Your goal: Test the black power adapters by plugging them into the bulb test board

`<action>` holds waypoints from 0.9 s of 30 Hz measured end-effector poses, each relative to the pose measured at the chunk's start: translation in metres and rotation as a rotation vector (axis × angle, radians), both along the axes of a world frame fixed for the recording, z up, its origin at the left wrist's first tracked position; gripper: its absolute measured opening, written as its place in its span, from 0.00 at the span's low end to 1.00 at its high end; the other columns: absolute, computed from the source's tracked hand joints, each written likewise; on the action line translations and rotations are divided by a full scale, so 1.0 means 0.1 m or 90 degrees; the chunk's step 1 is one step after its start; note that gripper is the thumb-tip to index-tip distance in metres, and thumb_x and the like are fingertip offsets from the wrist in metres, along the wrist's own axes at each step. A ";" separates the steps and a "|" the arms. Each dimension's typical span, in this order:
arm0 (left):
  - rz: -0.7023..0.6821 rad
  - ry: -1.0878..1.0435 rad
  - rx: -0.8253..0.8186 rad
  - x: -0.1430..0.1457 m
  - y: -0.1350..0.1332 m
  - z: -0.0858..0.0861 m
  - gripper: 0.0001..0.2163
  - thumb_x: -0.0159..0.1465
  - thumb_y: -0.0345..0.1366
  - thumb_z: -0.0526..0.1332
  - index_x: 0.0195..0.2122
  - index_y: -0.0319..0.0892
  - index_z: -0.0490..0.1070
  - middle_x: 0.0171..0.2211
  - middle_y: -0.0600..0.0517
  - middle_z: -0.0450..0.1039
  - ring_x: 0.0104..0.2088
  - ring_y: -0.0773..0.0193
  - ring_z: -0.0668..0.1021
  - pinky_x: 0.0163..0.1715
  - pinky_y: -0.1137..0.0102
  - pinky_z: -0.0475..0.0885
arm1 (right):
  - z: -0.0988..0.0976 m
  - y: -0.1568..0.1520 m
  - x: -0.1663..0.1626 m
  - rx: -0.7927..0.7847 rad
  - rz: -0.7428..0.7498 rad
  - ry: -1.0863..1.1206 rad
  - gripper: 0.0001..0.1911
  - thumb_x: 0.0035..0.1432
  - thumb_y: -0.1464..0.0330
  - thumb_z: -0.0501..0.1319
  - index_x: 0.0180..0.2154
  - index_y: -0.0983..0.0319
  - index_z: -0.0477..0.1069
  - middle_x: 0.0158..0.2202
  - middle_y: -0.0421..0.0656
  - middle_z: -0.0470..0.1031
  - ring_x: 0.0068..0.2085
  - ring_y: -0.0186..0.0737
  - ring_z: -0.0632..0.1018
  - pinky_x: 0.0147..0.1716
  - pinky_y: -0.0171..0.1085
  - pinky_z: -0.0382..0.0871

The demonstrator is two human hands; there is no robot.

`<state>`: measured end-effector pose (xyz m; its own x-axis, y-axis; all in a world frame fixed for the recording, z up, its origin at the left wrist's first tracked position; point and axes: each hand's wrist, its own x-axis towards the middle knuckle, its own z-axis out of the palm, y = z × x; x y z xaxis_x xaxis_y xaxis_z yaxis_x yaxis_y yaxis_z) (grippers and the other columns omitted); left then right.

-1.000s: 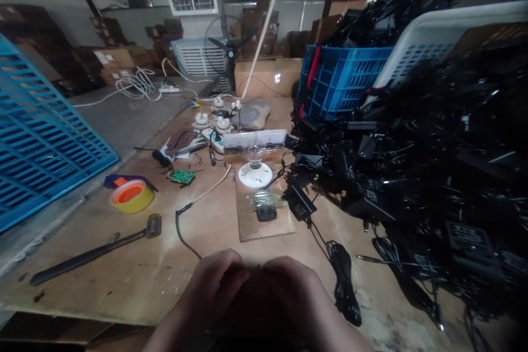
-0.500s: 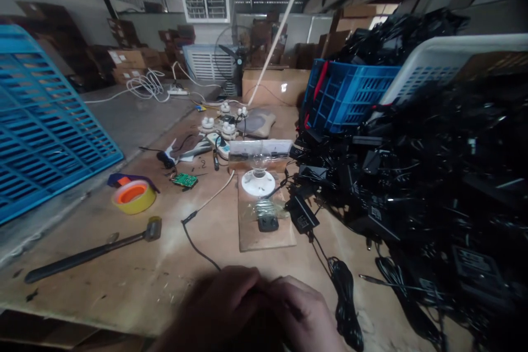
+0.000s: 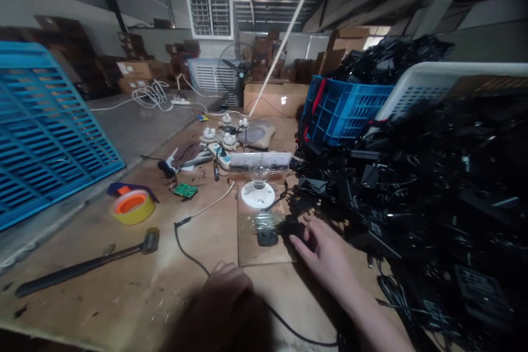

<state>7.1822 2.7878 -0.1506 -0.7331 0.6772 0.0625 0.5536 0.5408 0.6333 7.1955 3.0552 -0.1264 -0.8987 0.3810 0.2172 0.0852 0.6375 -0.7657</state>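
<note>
My left hand [image 3: 226, 286] is closed at the near edge of the table, its fingers partly in shadow. A thin black cable [image 3: 192, 256] runs into it from a joint with a pale wire and comes out on its right side. My right hand [image 3: 322, 245] has its thumb and fingers round a black power adapter [image 3: 292, 226], at the right edge of a wooden board [image 3: 258, 256]. Beside the adapter on that board sits a black plug socket [image 3: 267, 237] with clear wrapping. Behind it stands a white lamp holder [image 3: 256, 198] with a clear bulb.
A heap of black adapters [image 3: 383, 198] covers the right side. Blue crates stand at left [image 3: 53, 137] and back right [image 3: 350, 104]. A hammer [image 3: 91, 267], yellow tape roll [image 3: 134, 214] and green circuit board [image 3: 185, 191] lie at left. White sockets [image 3: 229, 140] stand farther back.
My right hand has parted from the left and moved forward and right to the power adapter. My left hand has stayed near the front edge. The view has tipped up slightly.
</note>
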 end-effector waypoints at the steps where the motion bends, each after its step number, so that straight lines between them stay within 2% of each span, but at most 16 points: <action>1: -0.005 0.004 0.004 -0.01 0.00 -0.01 0.05 0.66 0.32 0.62 0.32 0.44 0.71 0.35 0.50 0.77 0.38 0.55 0.75 0.39 0.64 0.68 | -0.03 -0.04 0.00 -0.039 0.007 -0.010 0.15 0.52 0.57 0.65 0.28 0.56 0.60 0.40 0.49 0.78 0.42 0.53 0.79 0.43 0.49 0.74; 4: -0.001 0.015 0.004 -0.03 -0.01 -0.07 0.05 0.67 0.33 0.62 0.33 0.43 0.71 0.35 0.50 0.77 0.38 0.56 0.76 0.38 0.64 0.68 | -0.08 -0.12 0.01 -0.160 0.015 -0.028 0.18 0.50 0.58 0.67 0.39 0.56 0.63 0.34 0.42 0.79 0.32 0.46 0.80 0.29 0.41 0.75; 7: 0.011 -0.006 -0.016 0.00 -0.02 -0.08 0.03 0.67 0.35 0.63 0.35 0.44 0.74 0.36 0.50 0.78 0.37 0.56 0.77 0.37 0.65 0.69 | -0.06 -0.21 0.08 -0.235 0.003 -0.011 0.19 0.57 0.56 0.62 0.46 0.58 0.66 0.39 0.45 0.80 0.38 0.47 0.82 0.34 0.40 0.77; 10: -0.017 -0.004 0.010 0.05 -0.02 0.00 0.04 0.66 0.33 0.62 0.38 0.46 0.77 0.35 0.51 0.79 0.36 0.57 0.78 0.37 0.67 0.71 | 0.01 -0.38 0.18 -0.242 -0.017 0.002 0.23 0.59 0.54 0.62 0.51 0.60 0.66 0.39 0.46 0.80 0.40 0.49 0.82 0.37 0.41 0.77; 14: -0.051 0.025 0.041 0.07 -0.01 0.06 0.07 0.66 0.31 0.60 0.38 0.47 0.78 0.34 0.52 0.79 0.35 0.59 0.78 0.37 0.68 0.71 | 0.05 -0.65 0.23 -0.174 -0.004 0.004 0.36 0.60 0.58 0.64 0.65 0.60 0.56 0.31 0.41 0.78 0.26 0.43 0.78 0.25 0.39 0.72; 17: -0.061 0.038 0.016 0.07 -0.02 0.01 0.07 0.67 0.32 0.59 0.37 0.45 0.77 0.34 0.50 0.78 0.36 0.57 0.78 0.38 0.65 0.71 | 0.02 -0.81 0.21 -0.145 0.004 -0.015 0.35 0.62 0.58 0.61 0.66 0.60 0.54 0.33 0.43 0.78 0.24 0.42 0.77 0.25 0.39 0.72; 21: -0.073 0.048 0.000 0.04 0.01 -0.05 0.07 0.67 0.32 0.58 0.35 0.43 0.76 0.35 0.48 0.77 0.38 0.55 0.77 0.40 0.61 0.71 | -0.03 -0.87 0.19 -0.148 -0.052 0.044 0.34 0.62 0.55 0.61 0.64 0.61 0.56 0.48 0.52 0.77 0.38 0.48 0.81 0.34 0.41 0.76; 23: -0.080 0.045 0.012 0.02 0.02 -0.01 0.06 0.66 0.31 0.59 0.34 0.43 0.75 0.34 0.49 0.77 0.37 0.55 0.77 0.39 0.62 0.71 | -0.06 -0.87 0.17 -0.152 -0.054 0.037 0.34 0.61 0.54 0.61 0.63 0.62 0.57 0.49 0.52 0.77 0.36 0.46 0.81 0.34 0.41 0.76; 25: -0.080 0.043 0.055 0.02 -0.03 0.08 0.05 0.65 0.31 0.61 0.33 0.44 0.75 0.33 0.51 0.76 0.36 0.57 0.77 0.37 0.63 0.72 | -0.09 -0.86 0.15 -0.137 -0.042 0.004 0.34 0.61 0.55 0.61 0.63 0.62 0.57 0.46 0.51 0.78 0.31 0.45 0.80 0.33 0.42 0.76; 27: -0.048 0.047 0.112 0.08 -0.15 0.19 0.02 0.66 0.33 0.63 0.37 0.46 0.75 0.35 0.51 0.77 0.38 0.58 0.77 0.38 0.64 0.73 | -0.13 -0.85 0.13 -0.104 -0.045 -0.004 0.34 0.61 0.56 0.60 0.63 0.62 0.57 0.45 0.51 0.79 0.33 0.48 0.81 0.35 0.45 0.76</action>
